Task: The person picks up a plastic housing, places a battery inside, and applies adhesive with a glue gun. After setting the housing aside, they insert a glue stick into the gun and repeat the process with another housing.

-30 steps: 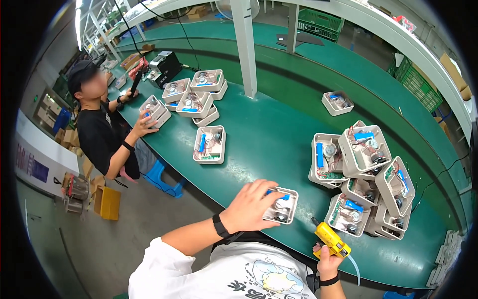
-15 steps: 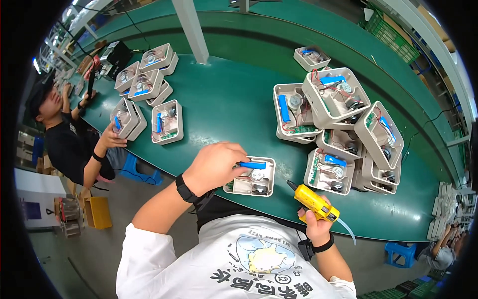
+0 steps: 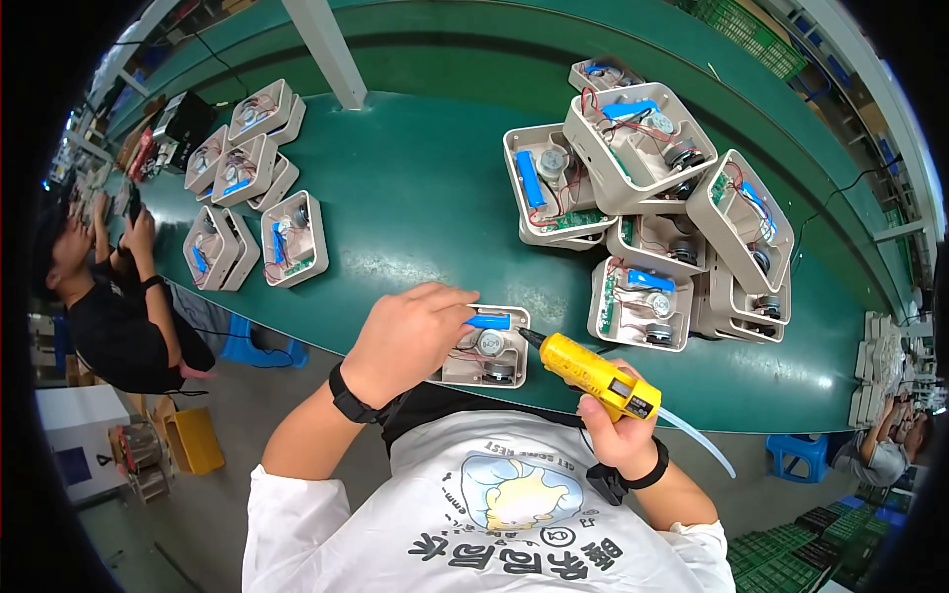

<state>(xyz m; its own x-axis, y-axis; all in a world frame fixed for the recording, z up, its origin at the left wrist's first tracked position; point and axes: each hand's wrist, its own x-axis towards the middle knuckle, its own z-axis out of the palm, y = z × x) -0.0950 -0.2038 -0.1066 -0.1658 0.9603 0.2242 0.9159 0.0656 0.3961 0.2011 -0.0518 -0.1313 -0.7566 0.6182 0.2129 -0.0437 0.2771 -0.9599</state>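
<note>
Close to the table's front edge lies a beige plastic housing (image 3: 525,346) with a round silver part (image 3: 489,342), a dark speaker (image 3: 500,373) and thin wires inside. My left hand (image 3: 410,336) reaches over its left side, fingers closed on the left end of a blue cylindrical battery (image 3: 491,322). In my right hand (image 3: 621,435) is a yellow hot glue gun (image 3: 593,374), a pale glue stick (image 3: 697,440) trailing from its back. Its dark nozzle points at the battery's right end, inside the housing's rim; whether it touches cannot be made out.
Several similar housings (image 3: 643,296) are piled to the right on the green table (image 3: 395,198), and more (image 3: 294,242) stand at the left. A co-worker (image 3: 119,296) sits at the far left. A metal post (image 3: 326,49) rises behind the table.
My right hand has brought the glue gun left and up, its nozzle now at the housing. The battery sits lower under my left fingers. The co-worker's hand has left the stacked housings.
</note>
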